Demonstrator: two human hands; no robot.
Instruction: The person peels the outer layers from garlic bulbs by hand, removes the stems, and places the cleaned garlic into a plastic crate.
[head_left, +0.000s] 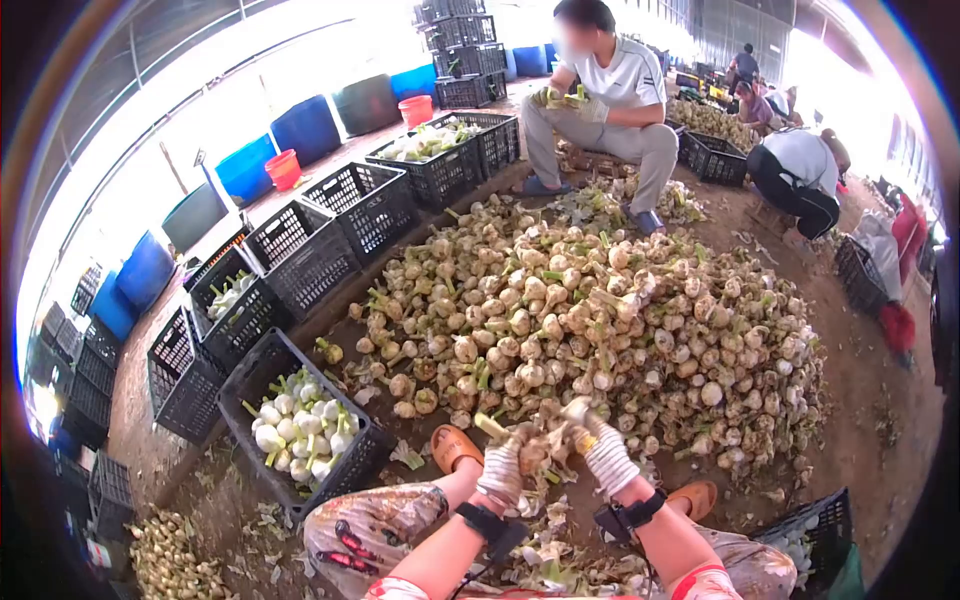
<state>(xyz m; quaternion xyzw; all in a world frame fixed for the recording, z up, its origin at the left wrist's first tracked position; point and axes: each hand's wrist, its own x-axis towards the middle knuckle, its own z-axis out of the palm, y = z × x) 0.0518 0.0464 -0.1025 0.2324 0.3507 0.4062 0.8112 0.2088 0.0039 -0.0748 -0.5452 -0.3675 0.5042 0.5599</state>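
My left hand (503,472), in a white ribbed glove, is closed around a garlic bulb whose cut green stem (490,426) sticks out on its upper left. Close by on the right, my gloved right hand (603,455) pinches loose brownish garlic skin (546,446) that hangs between the two hands. The fingertips there are smeared by motion. Just beyond both hands spreads a large heap of unpeeled garlic (590,330). Peeled white garlic bulbs (300,425) with short green stems lie in a black crate (376,440) to my left.
Black crates (305,260) line the left side, some holding garlic. Blue barrels (245,170) and red buckets (284,170) stand behind them. A person (610,90) in gloves sits across the heap; others crouch farther right. Peelings (555,560) litter the ground between my legs.
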